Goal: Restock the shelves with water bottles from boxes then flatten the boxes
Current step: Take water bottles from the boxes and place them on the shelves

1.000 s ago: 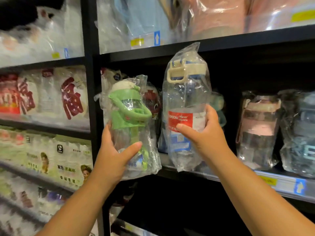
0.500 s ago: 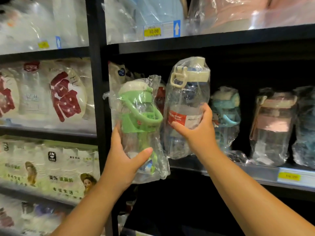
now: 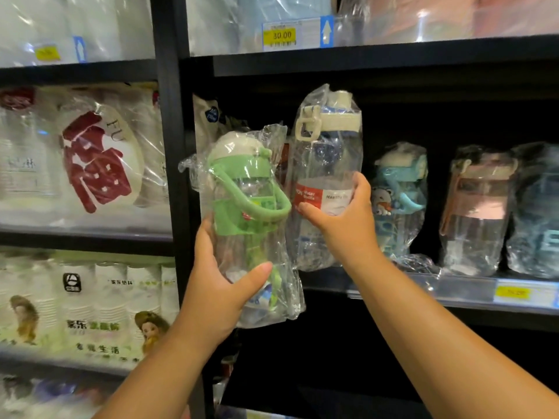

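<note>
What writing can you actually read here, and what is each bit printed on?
"30.00": yellow price tag on the upper shelf edge.
"Water Bottle" and "Healthy": label of the cream-lidded bottle in the right hand.
"FU": pack with the big red character.
Too blurred: lower price tag, Chinese print on the lower-left packs.

Green-lidded bottle (image 3: 251,213): clear glossy plastic body, matt green plastic lid and strap, wrapped in crinkled shiny film. Cream-lidded bottle (image 3: 328,164): clear plastic, matt cream cap, glossy paper label, film-wrapped. Shelf frame (image 3: 169,146): matt black, smooth. Price tag (image 3: 281,34): glossy paper.
</note>
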